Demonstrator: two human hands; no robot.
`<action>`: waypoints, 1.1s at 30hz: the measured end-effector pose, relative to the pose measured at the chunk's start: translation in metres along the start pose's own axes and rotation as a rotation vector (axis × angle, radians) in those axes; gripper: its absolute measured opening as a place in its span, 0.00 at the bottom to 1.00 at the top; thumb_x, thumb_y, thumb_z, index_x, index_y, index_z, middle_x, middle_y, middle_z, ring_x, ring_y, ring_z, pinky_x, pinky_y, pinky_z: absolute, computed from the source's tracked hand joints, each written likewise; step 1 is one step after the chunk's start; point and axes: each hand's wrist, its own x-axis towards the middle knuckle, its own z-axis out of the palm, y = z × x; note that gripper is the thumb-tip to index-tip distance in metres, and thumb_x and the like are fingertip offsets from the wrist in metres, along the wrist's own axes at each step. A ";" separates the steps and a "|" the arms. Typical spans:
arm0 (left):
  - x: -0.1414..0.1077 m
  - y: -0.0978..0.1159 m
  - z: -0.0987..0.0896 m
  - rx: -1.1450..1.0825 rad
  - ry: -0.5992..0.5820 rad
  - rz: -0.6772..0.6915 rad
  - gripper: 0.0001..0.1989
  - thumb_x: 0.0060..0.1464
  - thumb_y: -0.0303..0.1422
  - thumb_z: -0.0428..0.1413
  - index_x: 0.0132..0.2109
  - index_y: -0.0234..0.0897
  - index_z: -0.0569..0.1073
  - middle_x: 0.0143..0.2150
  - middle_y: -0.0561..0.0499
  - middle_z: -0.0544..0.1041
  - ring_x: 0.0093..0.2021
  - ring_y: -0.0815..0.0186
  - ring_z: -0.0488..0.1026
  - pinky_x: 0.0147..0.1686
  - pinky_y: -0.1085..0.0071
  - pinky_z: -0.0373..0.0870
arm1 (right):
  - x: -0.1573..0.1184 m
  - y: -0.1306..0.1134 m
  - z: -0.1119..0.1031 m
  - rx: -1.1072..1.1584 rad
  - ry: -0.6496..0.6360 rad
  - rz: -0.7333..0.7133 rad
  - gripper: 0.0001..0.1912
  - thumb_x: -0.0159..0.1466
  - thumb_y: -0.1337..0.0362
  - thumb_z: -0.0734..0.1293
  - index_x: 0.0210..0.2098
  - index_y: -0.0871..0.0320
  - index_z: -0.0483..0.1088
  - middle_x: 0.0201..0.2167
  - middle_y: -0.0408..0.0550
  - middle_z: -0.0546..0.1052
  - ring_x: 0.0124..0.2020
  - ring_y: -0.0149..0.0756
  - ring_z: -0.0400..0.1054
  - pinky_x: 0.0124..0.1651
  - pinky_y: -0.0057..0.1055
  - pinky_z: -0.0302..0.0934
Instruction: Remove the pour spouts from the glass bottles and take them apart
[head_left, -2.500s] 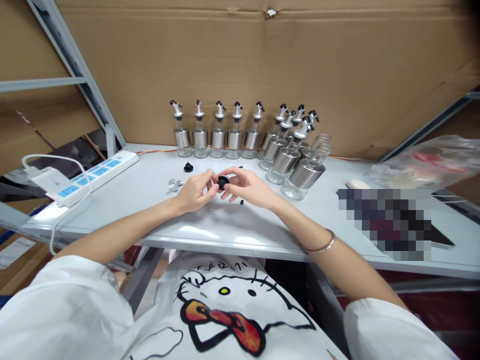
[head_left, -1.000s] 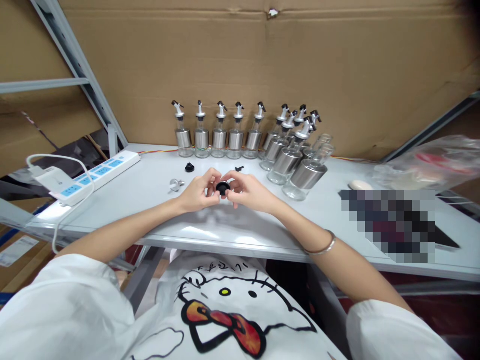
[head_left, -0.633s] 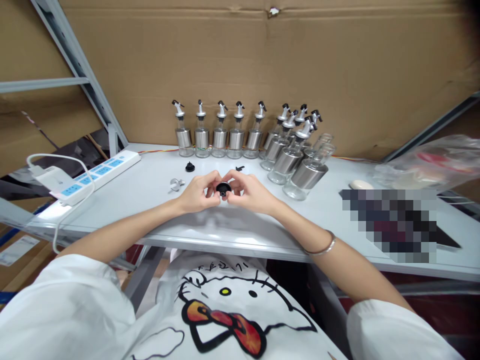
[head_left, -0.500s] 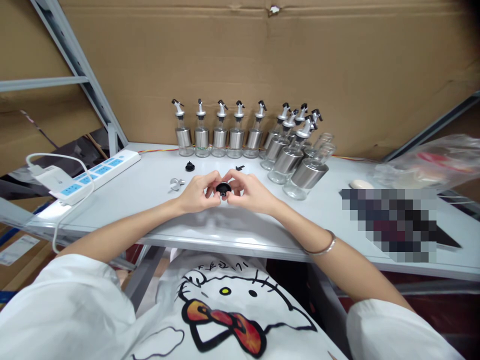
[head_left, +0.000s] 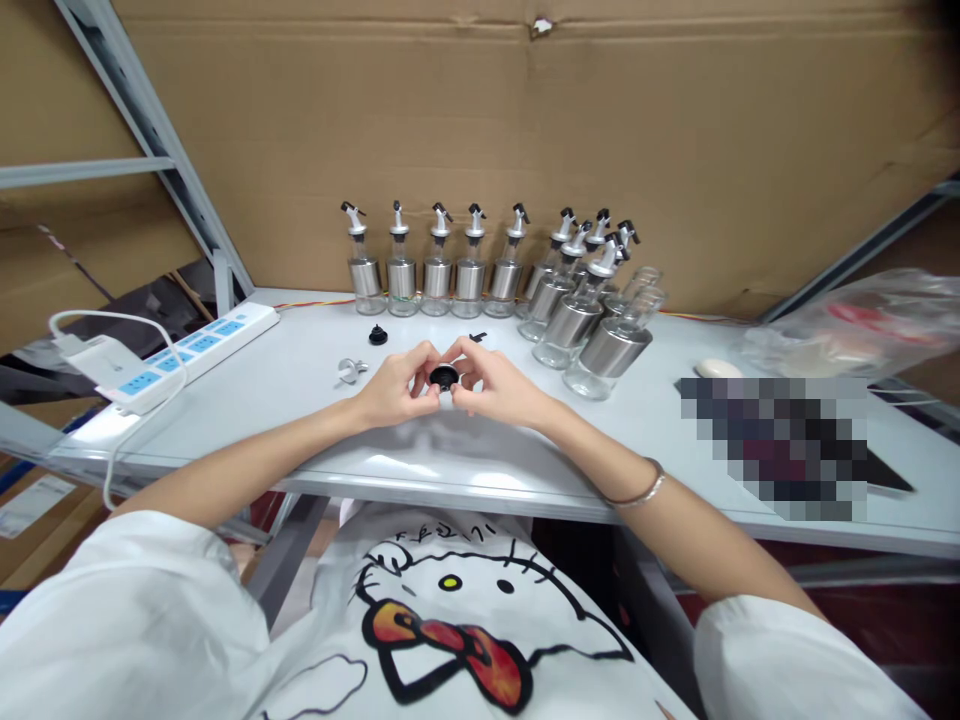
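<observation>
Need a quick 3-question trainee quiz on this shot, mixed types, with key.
1. True or false: the left hand and the right hand both hold the round black piece.
2. Which of these is nearest the left hand?
A) the power strip
B) the small silver piece
C) the plastic bag
3. Fill in: the bracelet is worn on the same side as the ____ hand.

Key: 1. True. 2. B. 3. right.
</observation>
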 end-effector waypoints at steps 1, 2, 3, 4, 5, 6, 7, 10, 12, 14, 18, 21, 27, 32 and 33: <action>0.000 -0.002 0.001 -0.016 -0.002 0.004 0.09 0.44 0.31 0.49 0.33 0.40 0.54 0.23 0.61 0.60 0.20 0.74 0.59 0.24 0.76 0.59 | 0.000 0.001 0.000 0.027 -0.010 0.015 0.13 0.53 0.65 0.61 0.38 0.55 0.57 0.25 0.38 0.72 0.18 0.26 0.65 0.22 0.23 0.56; 0.000 -0.004 0.001 -0.034 -0.002 0.013 0.10 0.45 0.31 0.49 0.34 0.40 0.54 0.24 0.61 0.61 0.21 0.74 0.60 0.25 0.76 0.60 | 0.000 0.001 -0.001 0.047 -0.016 0.021 0.14 0.53 0.66 0.61 0.39 0.55 0.56 0.26 0.38 0.73 0.18 0.27 0.67 0.22 0.23 0.57; -0.001 -0.005 0.002 -0.054 0.000 0.027 0.11 0.46 0.31 0.49 0.35 0.41 0.53 0.25 0.61 0.62 0.21 0.74 0.61 0.25 0.76 0.61 | 0.000 0.001 -0.001 0.060 -0.015 0.021 0.14 0.53 0.66 0.62 0.39 0.54 0.56 0.26 0.37 0.73 0.18 0.28 0.68 0.21 0.23 0.57; -0.001 -0.007 0.002 -0.071 0.003 0.042 0.12 0.46 0.31 0.50 0.36 0.41 0.53 0.25 0.60 0.63 0.22 0.74 0.62 0.26 0.75 0.62 | 0.000 0.001 -0.001 0.068 -0.013 0.018 0.14 0.54 0.66 0.62 0.39 0.54 0.56 0.25 0.37 0.73 0.19 0.29 0.69 0.21 0.23 0.58; -0.001 -0.009 0.003 -0.083 0.006 0.056 0.12 0.47 0.30 0.50 0.37 0.41 0.53 0.26 0.60 0.64 0.22 0.73 0.63 0.26 0.75 0.62 | 0.000 0.000 -0.001 0.073 -0.013 0.016 0.14 0.54 0.65 0.62 0.39 0.54 0.56 0.25 0.37 0.73 0.19 0.29 0.69 0.21 0.23 0.58; -0.001 -0.010 0.003 -0.090 0.007 0.068 0.13 0.47 0.30 0.50 0.38 0.41 0.53 0.26 0.60 0.64 0.22 0.73 0.63 0.26 0.75 0.62 | 0.000 0.000 -0.002 0.075 -0.014 0.014 0.13 0.55 0.65 0.62 0.39 0.54 0.56 0.26 0.37 0.73 0.19 0.29 0.70 0.21 0.23 0.58; -0.002 -0.011 0.003 -0.091 0.005 0.078 0.13 0.47 0.30 0.50 0.39 0.41 0.52 0.26 0.60 0.64 0.22 0.73 0.64 0.27 0.75 0.63 | 0.000 -0.001 -0.002 0.075 -0.014 0.015 0.12 0.55 0.65 0.62 0.39 0.54 0.56 0.26 0.37 0.73 0.19 0.29 0.70 0.21 0.23 0.58; -0.002 -0.011 0.003 -0.067 -0.008 0.097 0.15 0.48 0.29 0.50 0.41 0.41 0.52 0.27 0.60 0.66 0.22 0.73 0.65 0.26 0.75 0.63 | 0.000 -0.001 -0.003 0.062 -0.019 0.020 0.12 0.56 0.65 0.62 0.40 0.55 0.57 0.25 0.37 0.73 0.19 0.28 0.70 0.23 0.23 0.60; -0.003 -0.009 0.003 -0.037 -0.015 0.094 0.15 0.49 0.29 0.50 0.42 0.41 0.52 0.27 0.61 0.66 0.22 0.74 0.65 0.26 0.75 0.63 | 0.000 -0.001 -0.003 0.038 -0.017 0.019 0.13 0.56 0.65 0.62 0.41 0.55 0.58 0.25 0.37 0.73 0.19 0.28 0.70 0.25 0.24 0.61; -0.003 -0.008 0.003 -0.008 -0.016 0.083 0.16 0.49 0.29 0.50 0.44 0.42 0.52 0.27 0.61 0.66 0.21 0.74 0.65 0.26 0.75 0.63 | 0.001 0.001 -0.003 0.018 -0.009 0.020 0.13 0.56 0.66 0.62 0.41 0.55 0.59 0.24 0.37 0.73 0.19 0.28 0.70 0.26 0.25 0.62; -0.003 -0.006 0.004 0.022 -0.022 0.069 0.19 0.49 0.29 0.51 0.46 0.42 0.52 0.30 0.60 0.68 0.21 0.74 0.67 0.26 0.75 0.64 | 0.001 0.001 -0.003 0.011 0.005 0.030 0.14 0.55 0.66 0.62 0.41 0.55 0.60 0.24 0.36 0.73 0.19 0.29 0.70 0.26 0.25 0.61; -0.003 -0.006 0.004 0.030 -0.021 0.081 0.20 0.49 0.29 0.51 0.48 0.42 0.52 0.32 0.59 0.68 0.22 0.74 0.68 0.26 0.75 0.65 | 0.001 0.000 -0.003 0.004 0.008 0.032 0.16 0.54 0.67 0.62 0.42 0.55 0.60 0.25 0.37 0.73 0.20 0.28 0.70 0.25 0.24 0.60; -0.004 -0.006 0.004 0.026 -0.005 0.094 0.22 0.48 0.29 0.52 0.49 0.43 0.52 0.31 0.60 0.68 0.21 0.75 0.68 0.25 0.76 0.65 | 0.000 -0.001 -0.003 0.010 -0.012 0.003 0.16 0.53 0.69 0.61 0.41 0.55 0.58 0.28 0.38 0.73 0.19 0.27 0.69 0.24 0.23 0.59; -0.004 -0.003 0.004 0.049 -0.023 0.067 0.21 0.45 0.29 0.52 0.47 0.42 0.57 0.29 0.60 0.67 0.19 0.76 0.63 0.24 0.77 0.64 | -0.001 -0.003 -0.002 0.002 -0.056 0.018 0.15 0.53 0.68 0.61 0.40 0.55 0.58 0.26 0.36 0.71 0.17 0.25 0.67 0.23 0.23 0.58; -0.004 -0.002 0.004 0.058 -0.024 0.071 0.20 0.44 0.29 0.52 0.46 0.42 0.57 0.28 0.60 0.67 0.19 0.76 0.62 0.24 0.77 0.63 | -0.001 -0.003 -0.001 0.000 -0.062 0.024 0.15 0.52 0.68 0.61 0.40 0.55 0.57 0.26 0.36 0.70 0.17 0.25 0.66 0.23 0.22 0.58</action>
